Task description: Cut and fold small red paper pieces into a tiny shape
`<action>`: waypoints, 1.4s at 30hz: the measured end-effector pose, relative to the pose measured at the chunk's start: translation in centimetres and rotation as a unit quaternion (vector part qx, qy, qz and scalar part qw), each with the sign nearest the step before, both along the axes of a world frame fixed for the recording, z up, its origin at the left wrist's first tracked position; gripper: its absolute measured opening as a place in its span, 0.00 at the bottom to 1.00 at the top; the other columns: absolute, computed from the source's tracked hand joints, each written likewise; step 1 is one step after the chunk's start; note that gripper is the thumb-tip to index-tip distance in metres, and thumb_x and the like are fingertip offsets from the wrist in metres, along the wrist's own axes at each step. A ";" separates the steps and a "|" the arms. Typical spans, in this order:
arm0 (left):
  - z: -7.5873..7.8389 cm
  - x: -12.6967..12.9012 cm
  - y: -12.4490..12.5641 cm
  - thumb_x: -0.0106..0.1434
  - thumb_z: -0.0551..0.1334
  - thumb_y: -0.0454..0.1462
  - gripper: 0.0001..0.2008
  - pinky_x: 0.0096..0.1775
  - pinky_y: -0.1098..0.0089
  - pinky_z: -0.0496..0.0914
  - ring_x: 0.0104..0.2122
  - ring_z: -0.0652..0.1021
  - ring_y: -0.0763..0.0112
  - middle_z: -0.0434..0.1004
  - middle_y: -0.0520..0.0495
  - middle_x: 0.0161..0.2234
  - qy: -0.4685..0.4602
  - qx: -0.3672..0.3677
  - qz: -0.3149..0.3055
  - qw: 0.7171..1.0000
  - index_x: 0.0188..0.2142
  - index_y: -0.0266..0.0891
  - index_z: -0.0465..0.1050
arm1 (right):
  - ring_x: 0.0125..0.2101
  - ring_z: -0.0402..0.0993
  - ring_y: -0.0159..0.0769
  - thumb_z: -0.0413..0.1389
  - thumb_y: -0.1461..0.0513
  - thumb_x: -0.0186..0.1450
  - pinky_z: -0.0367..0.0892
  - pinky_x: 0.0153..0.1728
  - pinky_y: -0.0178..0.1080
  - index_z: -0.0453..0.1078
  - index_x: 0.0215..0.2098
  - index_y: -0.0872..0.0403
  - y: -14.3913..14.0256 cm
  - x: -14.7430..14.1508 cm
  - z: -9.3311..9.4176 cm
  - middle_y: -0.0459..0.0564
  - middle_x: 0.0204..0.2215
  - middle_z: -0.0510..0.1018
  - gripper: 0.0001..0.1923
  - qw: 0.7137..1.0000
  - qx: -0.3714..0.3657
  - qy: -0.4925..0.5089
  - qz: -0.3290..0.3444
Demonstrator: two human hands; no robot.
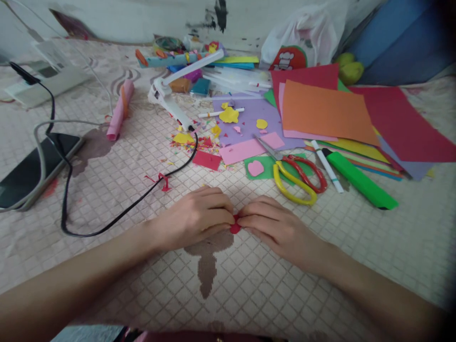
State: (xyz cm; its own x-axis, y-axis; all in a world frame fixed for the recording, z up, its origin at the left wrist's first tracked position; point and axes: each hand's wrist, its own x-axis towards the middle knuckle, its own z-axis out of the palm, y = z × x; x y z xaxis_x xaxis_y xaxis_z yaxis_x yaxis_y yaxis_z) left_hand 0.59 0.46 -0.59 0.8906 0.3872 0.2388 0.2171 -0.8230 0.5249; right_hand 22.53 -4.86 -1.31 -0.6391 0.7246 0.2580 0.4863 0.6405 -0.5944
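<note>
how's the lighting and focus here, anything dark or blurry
Head view: soft, diffuse light on the tablecloth, no harsh glare; head view, right side: corners fall dark, and the blue object looks blurred; head view, centre: the red piece between the fingers is partly hidden, its detail soft.

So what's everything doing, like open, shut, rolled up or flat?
Left hand: pinching the red piece
Right hand: pinching it too
Red piece: held by both hands
Scissors: lying down, blades nearly shut
Pink sheet: rolled up
Phone: lying flat, screen dark
Glue gun: lying down, hot or cold unclear
Orange sheet: lying flat
Plastic bag: upright
</note>
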 end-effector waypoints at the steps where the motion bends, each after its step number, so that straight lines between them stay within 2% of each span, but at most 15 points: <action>1: 0.0 0.0 0.0 0.65 0.54 0.33 0.09 0.43 0.65 0.66 0.38 0.72 0.68 0.76 0.46 0.38 0.001 0.000 0.000 1.000 0.38 0.38 0.73 | 0.41 0.68 0.38 0.47 0.67 0.68 0.67 0.44 0.45 0.71 0.42 0.54 0.0 0.0 0.0 0.51 0.38 0.75 0.11 1.000 -0.001 -0.002 0.000; 8: 0.1 -0.1 -0.1 0.64 0.56 0.33 0.08 0.42 0.66 0.66 0.38 0.73 0.68 0.76 0.46 0.37 -0.001 -0.005 0.011 1.000 0.38 0.39 0.74 | 0.42 0.67 0.38 0.48 0.66 0.67 0.66 0.45 0.45 0.70 0.41 0.53 0.0 0.0 0.1 0.51 0.39 0.74 0.10 1.000 -0.008 -0.007 -0.001; 26: 0.1 0.0 -0.5 0.66 0.54 0.35 0.09 0.42 0.64 0.66 0.37 0.71 0.68 0.74 0.46 0.37 0.028 0.007 0.022 0.999 0.39 0.39 0.73 | 0.42 0.67 0.36 0.50 0.67 0.67 0.65 0.45 0.41 0.71 0.40 0.57 0.0 0.0 0.0 0.51 0.38 0.74 0.08 1.000 0.001 -0.010 -0.004; 42: 0.2 0.0 -0.5 0.65 0.54 0.34 0.08 0.42 0.65 0.67 0.37 0.71 0.68 0.74 0.47 0.37 0.035 0.010 0.028 0.999 0.38 0.39 0.73 | 0.42 0.65 0.35 0.50 0.67 0.67 0.64 0.47 0.42 0.70 0.41 0.57 0.0 -0.1 0.1 0.50 0.39 0.73 0.08 1.000 -0.012 -0.016 0.000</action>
